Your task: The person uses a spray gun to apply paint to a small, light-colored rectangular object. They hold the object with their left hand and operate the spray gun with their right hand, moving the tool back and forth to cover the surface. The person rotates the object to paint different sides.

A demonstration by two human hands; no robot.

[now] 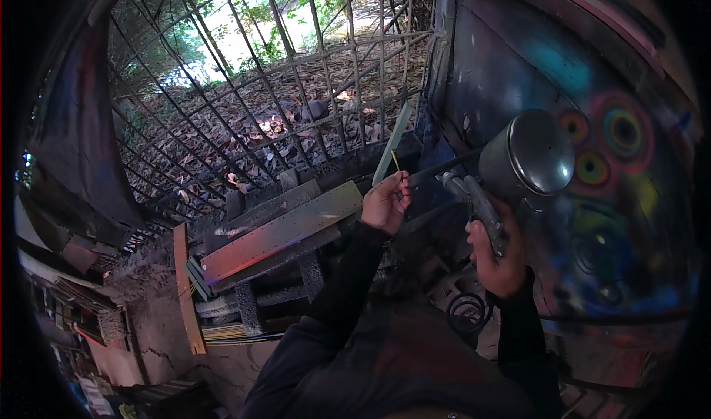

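Two hands are working ahead of you: your left hand is pinching a thin pale strip upright before the metal grille, while your right hand is gripping a spray gun beside the paint-streaked wall.

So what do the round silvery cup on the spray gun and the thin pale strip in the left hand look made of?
The round silvery cup on the spray gun looks like bare metal, dull grey with a soft sheen and bright highlights on its lid. The thin pale strip pinched by the left hand seems a flat painted or plastic slat; too small to tell.
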